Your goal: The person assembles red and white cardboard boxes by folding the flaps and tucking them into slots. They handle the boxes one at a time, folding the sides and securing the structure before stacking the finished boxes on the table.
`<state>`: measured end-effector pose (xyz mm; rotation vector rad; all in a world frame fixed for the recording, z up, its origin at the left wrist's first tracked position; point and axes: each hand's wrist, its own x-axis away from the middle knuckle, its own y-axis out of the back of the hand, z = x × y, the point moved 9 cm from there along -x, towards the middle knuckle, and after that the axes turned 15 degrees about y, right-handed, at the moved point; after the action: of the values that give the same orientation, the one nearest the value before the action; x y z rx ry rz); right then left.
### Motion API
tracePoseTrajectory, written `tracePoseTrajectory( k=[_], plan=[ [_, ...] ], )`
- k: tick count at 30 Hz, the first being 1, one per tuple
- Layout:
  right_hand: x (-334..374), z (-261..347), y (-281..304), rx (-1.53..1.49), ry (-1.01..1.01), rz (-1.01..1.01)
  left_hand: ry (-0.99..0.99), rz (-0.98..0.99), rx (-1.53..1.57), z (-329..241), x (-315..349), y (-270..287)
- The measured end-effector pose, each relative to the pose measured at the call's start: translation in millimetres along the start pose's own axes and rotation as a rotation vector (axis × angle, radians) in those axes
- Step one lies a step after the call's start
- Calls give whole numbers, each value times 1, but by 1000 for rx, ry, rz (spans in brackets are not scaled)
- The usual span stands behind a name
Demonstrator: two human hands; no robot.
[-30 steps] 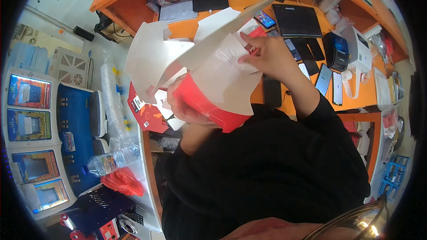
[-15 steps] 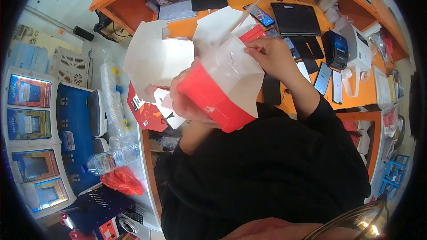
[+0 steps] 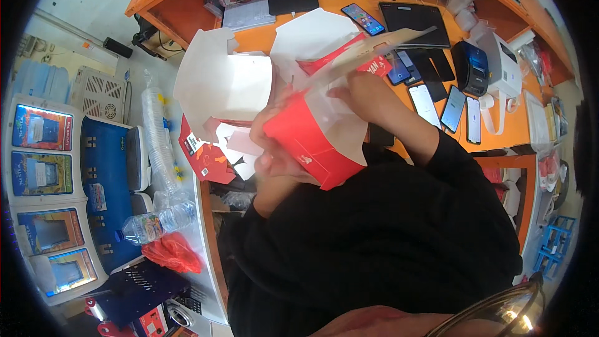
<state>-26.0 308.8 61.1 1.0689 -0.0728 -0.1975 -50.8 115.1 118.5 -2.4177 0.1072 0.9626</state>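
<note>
A red and white cardboard food box (image 3: 312, 143), partly folded with its white inside showing, is held in front of my body. My left hand (image 3: 272, 150) wraps round its left side and underside. My right hand (image 3: 365, 95) grips the box at its far right edge, with the fingertips partly hidden. A long pale flap (image 3: 380, 43) of card, blurred by motion, slants up to the right above that hand. Just left of my hands stands a white open box (image 3: 240, 87). Behind them is another white and red box (image 3: 312, 37).
Several phones (image 3: 453, 110) lie on the orange desk to the right, near a black card terminal (image 3: 469, 70) and a white label printer (image 3: 504, 68). A closed laptop (image 3: 412, 22) sits behind. At left are a drink dispenser (image 3: 106, 193), stacked plastic cups (image 3: 156, 131) and a bottle (image 3: 143, 229).
The pale flap has swung down to the right, across my right hand. My right hand has moved slightly left and nearer. The held box has tilted a little.
</note>
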Motion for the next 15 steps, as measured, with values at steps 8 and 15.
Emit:
tracePoseTrajectory(
  k=[8, 15],
  plan=[
    [7, -6, -1, -86, 150, -89, -7, 23, -116, 0, -5, 8],
    [15, 4, 18, -389, 92, -30, -2, 33, -153, -3, -4, 2]
  ],
)
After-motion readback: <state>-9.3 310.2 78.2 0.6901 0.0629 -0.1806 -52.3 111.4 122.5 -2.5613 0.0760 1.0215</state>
